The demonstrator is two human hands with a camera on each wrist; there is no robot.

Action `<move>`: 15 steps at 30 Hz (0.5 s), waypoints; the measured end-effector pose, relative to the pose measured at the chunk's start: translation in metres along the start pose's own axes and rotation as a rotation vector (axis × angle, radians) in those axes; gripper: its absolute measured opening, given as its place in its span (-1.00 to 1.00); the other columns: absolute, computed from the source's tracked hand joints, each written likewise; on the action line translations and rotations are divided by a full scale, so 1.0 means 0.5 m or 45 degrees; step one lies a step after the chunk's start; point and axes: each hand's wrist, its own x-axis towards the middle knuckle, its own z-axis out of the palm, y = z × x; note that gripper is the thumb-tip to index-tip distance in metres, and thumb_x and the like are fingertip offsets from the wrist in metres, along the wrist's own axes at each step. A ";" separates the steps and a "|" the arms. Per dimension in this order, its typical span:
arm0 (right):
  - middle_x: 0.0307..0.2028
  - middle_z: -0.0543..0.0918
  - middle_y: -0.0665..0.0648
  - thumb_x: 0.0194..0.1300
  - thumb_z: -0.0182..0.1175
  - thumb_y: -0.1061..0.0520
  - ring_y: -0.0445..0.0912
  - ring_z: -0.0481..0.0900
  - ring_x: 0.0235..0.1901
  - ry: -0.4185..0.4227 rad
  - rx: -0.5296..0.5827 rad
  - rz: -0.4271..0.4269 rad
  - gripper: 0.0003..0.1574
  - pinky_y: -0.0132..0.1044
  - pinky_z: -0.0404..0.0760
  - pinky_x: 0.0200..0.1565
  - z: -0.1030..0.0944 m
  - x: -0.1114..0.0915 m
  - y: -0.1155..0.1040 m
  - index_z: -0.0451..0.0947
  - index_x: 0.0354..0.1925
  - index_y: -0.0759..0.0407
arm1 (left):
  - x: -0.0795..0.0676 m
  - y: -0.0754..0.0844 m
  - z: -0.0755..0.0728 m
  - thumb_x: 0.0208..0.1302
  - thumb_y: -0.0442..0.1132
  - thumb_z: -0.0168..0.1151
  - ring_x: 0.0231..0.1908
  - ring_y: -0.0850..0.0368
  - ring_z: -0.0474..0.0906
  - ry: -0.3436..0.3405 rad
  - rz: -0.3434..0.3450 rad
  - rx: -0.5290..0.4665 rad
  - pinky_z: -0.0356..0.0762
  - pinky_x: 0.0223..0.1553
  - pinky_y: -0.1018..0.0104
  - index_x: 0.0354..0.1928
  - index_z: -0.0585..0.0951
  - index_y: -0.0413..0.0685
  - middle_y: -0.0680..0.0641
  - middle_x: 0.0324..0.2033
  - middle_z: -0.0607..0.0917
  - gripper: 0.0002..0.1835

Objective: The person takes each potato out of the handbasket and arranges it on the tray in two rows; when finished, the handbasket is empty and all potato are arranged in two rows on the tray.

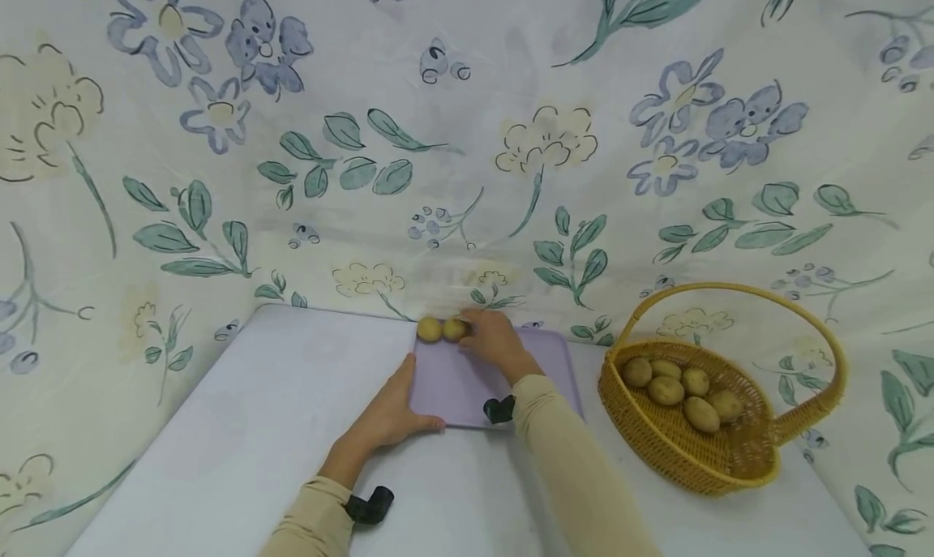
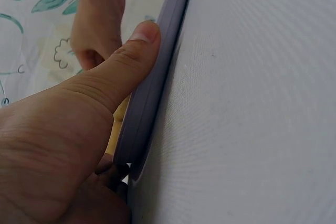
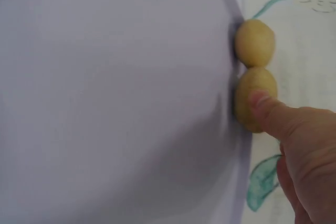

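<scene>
Tan, likely firm, light, the potato [image 1: 452, 330] the right hand [image 1: 494, 340] pinches at the tray's [image 1: 452, 383] far edge should suit a mid-body hold; the left hand [image 1: 388, 413], thumb and fingers spread, braces one corner.

tray [image 1: 456, 385] on table [image 1: 306, 379], cloth [image 1: 445, 200] behind. left potato [image 1: 429, 329] and right potato [image 1: 453, 330] side by side, touching, at tray's far left corner. right hand [image 1: 492, 338] on right potato, from the right. left hand [image 1: 387, 411] at tray's near left corner. basket [image 1: 649, 439] right of tray, more potatoes [image 1: 666, 391] inside.
</scene>
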 end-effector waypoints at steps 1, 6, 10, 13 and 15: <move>0.34 0.59 0.09 0.21 0.48 0.03 0.11 0.52 0.35 0.017 0.022 -0.006 -0.23 -0.06 0.44 0.45 -0.007 -0.003 0.002 0.52 0.37 0.04 | 0.000 -0.001 0.000 -0.08 0.15 0.64 0.61 -0.24 -0.15 -0.003 -0.005 0.004 -0.08 0.62 -0.10 0.59 -0.19 -0.37 -0.35 0.61 -0.12 0.49; 0.26 0.66 0.16 0.16 0.52 0.00 0.13 0.57 0.31 0.077 0.106 0.010 -0.26 -0.04 0.50 0.40 -0.041 -0.012 0.010 0.59 0.30 0.05 | 0.002 -0.004 -0.001 -0.09 0.16 0.64 0.61 -0.28 -0.14 0.000 0.002 0.003 -0.06 0.61 -0.14 0.58 -0.18 -0.40 -0.38 0.60 -0.10 0.49; 0.18 0.71 0.14 0.14 0.53 -0.04 0.07 0.66 0.17 0.081 0.091 0.012 -0.30 -0.07 0.61 0.27 -0.063 -0.016 0.018 0.64 0.25 -0.01 | 0.003 -0.006 0.002 -0.09 0.18 0.63 0.60 -0.29 -0.14 -0.010 0.000 -0.002 -0.06 0.61 -0.15 0.58 -0.18 -0.41 -0.38 0.60 -0.10 0.49; 0.13 0.75 0.11 0.14 0.54 -0.02 0.03 0.70 0.07 0.056 0.159 0.004 -0.35 -0.10 0.68 0.16 -0.083 -0.022 0.021 0.67 0.21 -0.03 | 0.003 -0.006 0.002 -0.08 0.20 0.62 0.60 -0.29 -0.14 -0.013 -0.004 0.001 -0.06 0.61 -0.16 0.59 -0.18 -0.40 -0.37 0.60 -0.11 0.49; 0.12 0.76 0.09 0.15 0.53 -0.01 0.01 0.70 0.07 0.028 0.237 0.003 -0.38 -0.12 0.69 0.14 -0.098 -0.027 0.022 0.69 0.19 -0.02 | 0.003 -0.005 0.002 -0.09 0.20 0.63 0.60 -0.29 -0.15 -0.008 -0.008 -0.003 -0.07 0.61 -0.17 0.59 -0.18 -0.39 -0.37 0.60 -0.11 0.49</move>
